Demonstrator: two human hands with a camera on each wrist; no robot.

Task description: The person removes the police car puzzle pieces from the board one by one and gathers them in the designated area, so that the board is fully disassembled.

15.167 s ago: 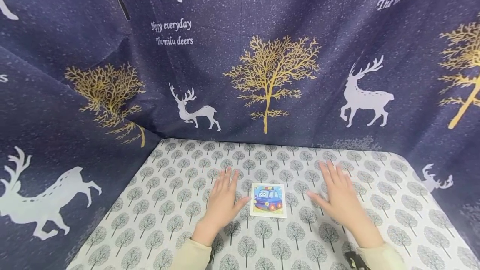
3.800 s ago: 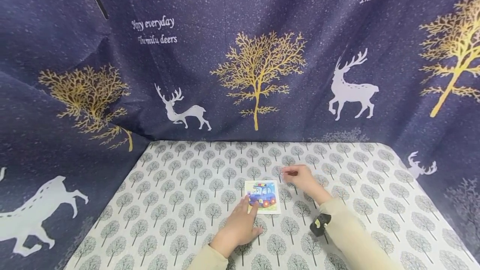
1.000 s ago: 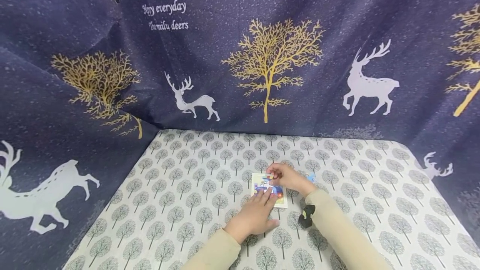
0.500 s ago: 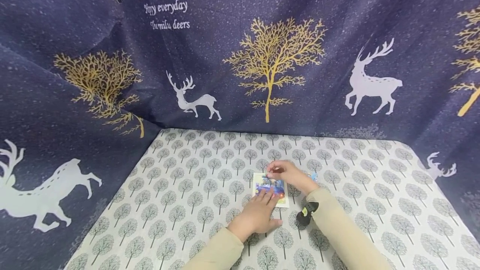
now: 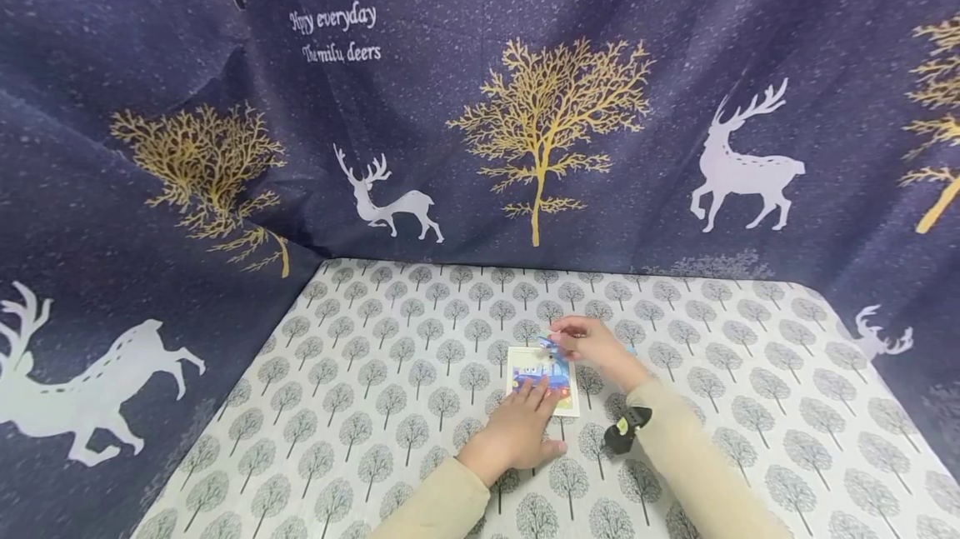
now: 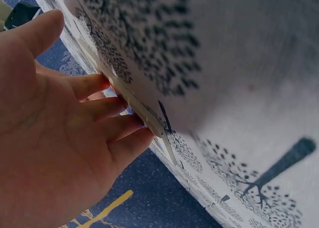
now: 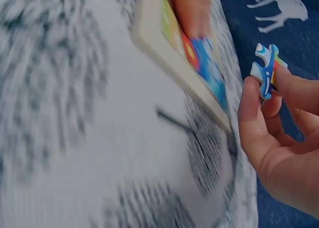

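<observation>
A small framed jigsaw puzzle with a blue cartoon car lies on the table. My left hand rests on its lower part with fingers nearly straight; in the left wrist view the fingertips press on the puzzle. Over its upper right corner, my right hand pinches a blue and white puzzle piece between thumb and fingers, raised off the puzzle. A pale patch shows in the upper part of the picture. Another light-blue piece lies on the table, mostly hidden behind the right wrist.
A white tablecloth printed with grey trees covers the table. Dark blue curtains with deer and golden trees hang at the back and sides. A black wrist device sits at my right cuff.
Over the last half second my right hand has moved slightly right with the pinched piece. Earlier the picture looked whole; a light-blue piece has since come to lie at the right. The left hand stays.
</observation>
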